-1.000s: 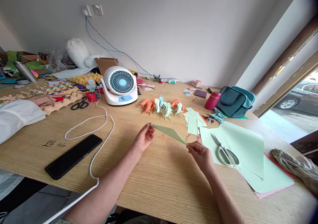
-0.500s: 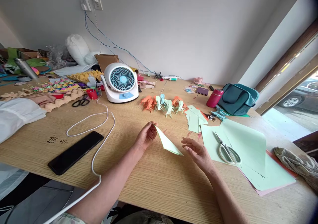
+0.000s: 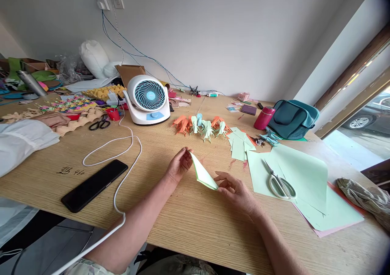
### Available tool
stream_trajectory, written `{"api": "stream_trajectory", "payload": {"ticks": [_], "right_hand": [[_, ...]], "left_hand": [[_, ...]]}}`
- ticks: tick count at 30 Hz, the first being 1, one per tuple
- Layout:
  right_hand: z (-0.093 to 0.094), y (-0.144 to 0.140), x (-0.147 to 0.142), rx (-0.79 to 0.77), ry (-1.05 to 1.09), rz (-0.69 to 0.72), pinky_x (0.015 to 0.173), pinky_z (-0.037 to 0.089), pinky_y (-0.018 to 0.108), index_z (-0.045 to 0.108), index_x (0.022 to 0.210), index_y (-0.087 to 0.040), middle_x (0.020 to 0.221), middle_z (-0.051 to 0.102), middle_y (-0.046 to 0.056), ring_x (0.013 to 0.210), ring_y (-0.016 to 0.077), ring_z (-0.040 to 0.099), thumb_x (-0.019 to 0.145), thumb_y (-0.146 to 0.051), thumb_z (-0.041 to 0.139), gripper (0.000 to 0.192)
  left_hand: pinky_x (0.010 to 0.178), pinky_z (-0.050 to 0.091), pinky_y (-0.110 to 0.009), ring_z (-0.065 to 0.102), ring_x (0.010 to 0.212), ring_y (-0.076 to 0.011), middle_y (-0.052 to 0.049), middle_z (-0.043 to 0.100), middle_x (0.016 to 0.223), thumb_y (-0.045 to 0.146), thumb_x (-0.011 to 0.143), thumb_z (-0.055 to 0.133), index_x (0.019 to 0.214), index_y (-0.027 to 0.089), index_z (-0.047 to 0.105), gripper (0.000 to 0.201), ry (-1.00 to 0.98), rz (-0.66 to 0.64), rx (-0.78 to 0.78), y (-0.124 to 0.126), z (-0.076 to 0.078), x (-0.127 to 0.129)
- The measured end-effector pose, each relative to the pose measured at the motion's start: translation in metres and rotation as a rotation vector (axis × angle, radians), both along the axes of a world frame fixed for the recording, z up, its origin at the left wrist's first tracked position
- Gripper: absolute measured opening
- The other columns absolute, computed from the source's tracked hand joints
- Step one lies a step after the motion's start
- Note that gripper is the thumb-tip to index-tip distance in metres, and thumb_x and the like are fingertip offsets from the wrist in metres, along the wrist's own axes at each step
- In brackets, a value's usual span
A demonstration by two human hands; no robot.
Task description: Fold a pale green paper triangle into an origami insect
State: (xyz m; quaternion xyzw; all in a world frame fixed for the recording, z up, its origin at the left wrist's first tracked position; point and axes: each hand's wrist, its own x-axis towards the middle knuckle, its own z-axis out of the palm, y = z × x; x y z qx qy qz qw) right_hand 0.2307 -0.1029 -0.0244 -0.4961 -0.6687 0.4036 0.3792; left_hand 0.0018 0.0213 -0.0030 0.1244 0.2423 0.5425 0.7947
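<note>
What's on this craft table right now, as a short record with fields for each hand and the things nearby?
left hand: pinches upper tip of folded green paper
right hand: fingers at the paper's lower corner
surface: wooden table
right side: scissors on green sheets
behind: folded paper figures, fan
left side: phone, white cable

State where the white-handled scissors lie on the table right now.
The white-handled scissors lie on the pale green sheets, right of the right hand.

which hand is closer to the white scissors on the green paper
Right. The right hand lies just left of the scissors; the left hand is farther off, beyond the folded paper.
</note>
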Motion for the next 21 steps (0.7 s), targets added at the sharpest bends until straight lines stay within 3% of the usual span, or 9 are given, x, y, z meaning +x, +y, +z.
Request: {"api": "stream_trajectory", "payload": {"ticks": [11, 17, 21], "right_hand": [[0.004, -0.001, -0.003, 0.060, -0.038, -0.028, 0.078, 0.052, 0.034, 0.055, 0.130, -0.025, 0.118, 0.067, 0.007, 0.083, 0.0166, 0.063, 0.089, -0.034, 0.064, 0.043], [0.010, -0.003, -0.003, 0.152, -0.104, -0.077, 0.079, 0.050, 0.034, 0.062, 0.121, -0.023, 0.111, 0.069, 0.007, 0.083, 0.0175, 0.064, 0.094, -0.034, 0.056, 0.030], [0.013, -0.005, -0.004, 0.180, -0.108, -0.066, 0.077, 0.049, 0.033, 0.060, 0.124, -0.023, 0.114, 0.067, 0.009, 0.084, 0.0184, 0.064, 0.089, -0.041, 0.064, 0.039]], "left_hand": [[0.058, 0.056, -0.016, 0.071, 0.067, -0.0090, -0.002, 0.072, 0.073, 0.008, 0.096, 0.049, 0.079, 0.012, 0.065, 0.024, -0.029, -0.011, -0.006, -0.001, 0.003, 0.000], [0.057, 0.057, -0.017, 0.071, 0.066, -0.0094, -0.004, 0.072, 0.073, 0.011, 0.099, 0.044, 0.079, 0.011, 0.065, 0.029, -0.029, -0.022, 0.000, -0.002, 0.003, 0.000], [0.057, 0.057, -0.018, 0.070, 0.064, -0.0094, -0.004, 0.072, 0.074, 0.011, 0.100, 0.043, 0.079, 0.011, 0.065, 0.030, -0.024, -0.027, 0.003, -0.002, 0.003, 0.000]]}}
